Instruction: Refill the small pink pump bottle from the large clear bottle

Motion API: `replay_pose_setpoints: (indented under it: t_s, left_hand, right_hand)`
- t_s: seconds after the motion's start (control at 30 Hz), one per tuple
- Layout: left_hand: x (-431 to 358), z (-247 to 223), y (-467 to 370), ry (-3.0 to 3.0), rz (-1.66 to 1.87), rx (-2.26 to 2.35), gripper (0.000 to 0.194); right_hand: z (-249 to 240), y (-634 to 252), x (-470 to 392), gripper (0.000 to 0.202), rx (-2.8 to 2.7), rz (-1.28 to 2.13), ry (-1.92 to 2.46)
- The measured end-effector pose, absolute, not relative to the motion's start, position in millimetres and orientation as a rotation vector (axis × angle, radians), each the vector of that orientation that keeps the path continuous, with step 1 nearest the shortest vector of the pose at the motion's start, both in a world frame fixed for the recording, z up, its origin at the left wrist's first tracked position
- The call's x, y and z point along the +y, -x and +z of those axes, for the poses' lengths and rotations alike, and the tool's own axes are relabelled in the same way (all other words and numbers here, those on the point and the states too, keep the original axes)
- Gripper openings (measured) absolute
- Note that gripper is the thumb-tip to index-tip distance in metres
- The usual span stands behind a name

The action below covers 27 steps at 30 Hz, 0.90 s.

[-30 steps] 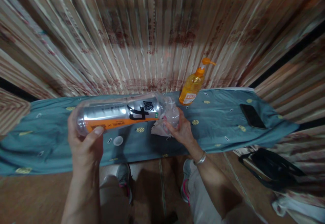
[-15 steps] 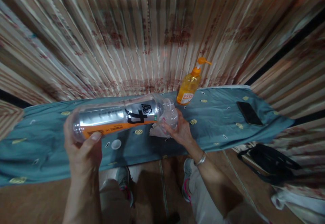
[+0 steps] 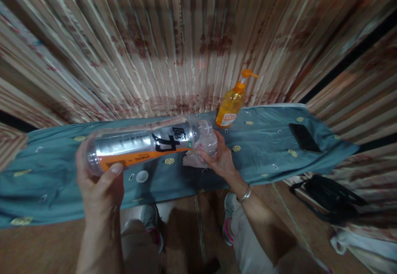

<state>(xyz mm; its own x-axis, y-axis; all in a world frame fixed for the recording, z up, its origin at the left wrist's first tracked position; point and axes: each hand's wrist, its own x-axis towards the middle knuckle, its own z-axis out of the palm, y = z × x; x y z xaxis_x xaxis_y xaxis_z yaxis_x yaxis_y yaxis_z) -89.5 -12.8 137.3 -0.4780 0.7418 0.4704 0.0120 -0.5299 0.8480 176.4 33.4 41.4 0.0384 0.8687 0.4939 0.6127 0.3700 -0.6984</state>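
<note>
A large clear plastic bottle with a silver and orange label lies almost level above the cloth, its mouth pointing right. My left hand is wrapped around its base end. In my right hand is a small clear bottle, gripped close to the large bottle's mouth. The two bottles meet or overlap there; the exact contact is hard to make out. Beneath the small bottle a pale crumpled cloth or tissue rests on the table. A round whitish cap lies below the large bottle.
An orange pump bottle of yellow liquid stands at the back of the teal patterned tablecloth. A black phone lies toward the right. Striped curtains hang behind. A black bag sits at lower right.
The large bottle has rolled slightly about its length in my left hand, so its label sits a little differently. My right hand and the small bottle stay nearly still.
</note>
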Motion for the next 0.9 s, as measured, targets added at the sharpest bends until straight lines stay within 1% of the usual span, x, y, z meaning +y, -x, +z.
replay_pose_setpoints:
  t_s: [0.13, 0.2, 0.37, 0.7, 0.9]
  left_hand:
    - [-15, 138, 89, -1.275, 2.053, 1.167, 0.069]
    - [-16, 139, 89, -1.275, 2.048, 1.175, 0.069]
    - [-15, 139, 88, -1.249, 2.077, 1.163, 0.071]
    - [-17, 141, 88, -1.281, 2.065, 1.151, 0.07]
    - [-17, 137, 91, -1.26, 2.087, 1.172, 0.073]
  right_hand:
    - [45, -177, 32, 0.074, -1.682, 0.342, 1.312]
    - [47, -177, 32, 0.072, -1.694, 0.354, 1.307]
    - [50, -177, 32, 0.075, -1.701, 0.354, 1.314]
    - [50, -176, 32, 0.074, -1.695, 0.338, 1.333]
    - [48, -176, 33, 0.074, -1.683, 0.342, 1.338]
